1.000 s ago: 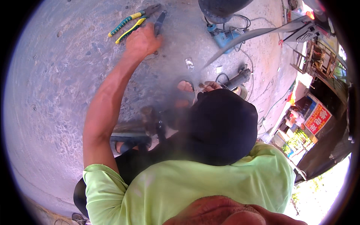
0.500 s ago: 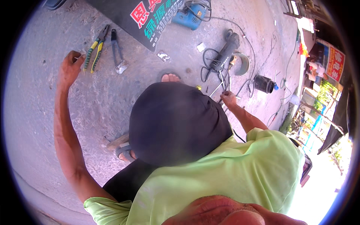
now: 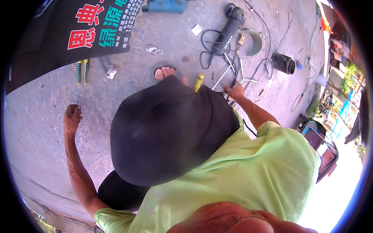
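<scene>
My left hand [image 3: 72, 118] hovers over or rests on the concrete at the left, fingers curled in; whatever they may hold is too small to make out. Beyond it lie pliers with green-and-yellow handles [image 3: 82, 72], their jaws hidden by a black board [image 3: 46, 66]. My right hand [image 3: 235, 91] is low among metal tools beside my right knee, its fingers closed together. Close to its fingertips lie a long silver T-handled rod [image 3: 223, 76] and a second branched metal rod [image 3: 242, 72]. A yellow-handled tool [image 3: 199, 82] shows just past my knee.
A dark angle grinder [image 3: 228, 33] with a looped cable lies ahead, near a round band [image 3: 256, 42] and a wooden-handled tool [image 3: 241, 39]. Farther right is a black pot [image 3: 283, 63]. A blue power tool [image 3: 165, 5] sits at the top. My sandalled foot [image 3: 165, 72] is in front.
My left hand has drawn back from the pliers, and its fingers are more curled. The view has shifted, with the black board now covering the pliers' jaws. My right hand stays among the rods.
</scene>
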The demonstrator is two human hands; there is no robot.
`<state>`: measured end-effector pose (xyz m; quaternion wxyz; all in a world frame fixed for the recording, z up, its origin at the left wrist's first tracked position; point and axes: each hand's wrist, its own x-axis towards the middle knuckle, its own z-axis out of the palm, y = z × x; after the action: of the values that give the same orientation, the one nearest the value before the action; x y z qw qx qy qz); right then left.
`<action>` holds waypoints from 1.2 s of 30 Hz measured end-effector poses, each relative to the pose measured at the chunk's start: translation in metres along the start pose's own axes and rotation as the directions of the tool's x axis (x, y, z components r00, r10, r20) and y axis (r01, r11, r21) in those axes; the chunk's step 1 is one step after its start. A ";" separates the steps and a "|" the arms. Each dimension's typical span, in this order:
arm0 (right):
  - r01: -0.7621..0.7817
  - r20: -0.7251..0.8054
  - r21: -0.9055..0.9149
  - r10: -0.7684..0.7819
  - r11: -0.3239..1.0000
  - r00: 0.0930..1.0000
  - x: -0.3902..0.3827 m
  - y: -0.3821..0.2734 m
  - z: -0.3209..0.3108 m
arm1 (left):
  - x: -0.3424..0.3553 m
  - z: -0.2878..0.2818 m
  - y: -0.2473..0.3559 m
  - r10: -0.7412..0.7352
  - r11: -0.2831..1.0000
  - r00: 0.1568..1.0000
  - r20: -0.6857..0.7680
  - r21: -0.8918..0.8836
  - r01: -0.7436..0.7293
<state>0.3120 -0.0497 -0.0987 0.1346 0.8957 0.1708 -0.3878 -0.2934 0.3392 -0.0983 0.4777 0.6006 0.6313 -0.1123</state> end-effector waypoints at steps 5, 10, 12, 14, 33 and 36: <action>-0.096 -0.102 -0.079 0.088 0.992 0.991 0.010 0.006 0.017 | -0.011 0.030 0.001 0.039 0.999 0.993 0.107 -0.001 -0.040; -0.063 -0.279 -0.156 0.017 0.986 0.960 0.020 0.028 0.040 | 0.009 0.021 -0.010 0.022 0.999 0.995 0.099 -0.038 -0.018; -0.071 -0.235 -0.132 0.039 0.989 0.971 0.016 0.021 0.033 | 0.013 0.014 -0.022 0.033 0.998 0.997 0.066 -0.054 -0.029; -0.113 -0.096 -0.065 0.107 0.991 0.990 0.008 0.007 0.010 | 0.016 0.010 -0.032 0.062 0.996 0.998 0.026 -0.059 -0.060; -0.248 -0.051 0.694 0.390 0.676 0.919 0.194 0.091 0.006 | -0.034 -0.011 -0.034 -0.051 0.998 0.987 -0.150 -0.034 0.046; -0.253 0.025 0.752 0.357 0.609 0.934 0.203 0.086 -0.007 | -0.037 -0.012 -0.047 -0.040 0.998 0.988 -0.148 -0.060 0.032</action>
<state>0.4823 -0.0843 -0.2346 -0.1898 0.9100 -0.1496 -0.3368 -0.3466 0.3120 -0.0851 0.4443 0.5817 0.6788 -0.0576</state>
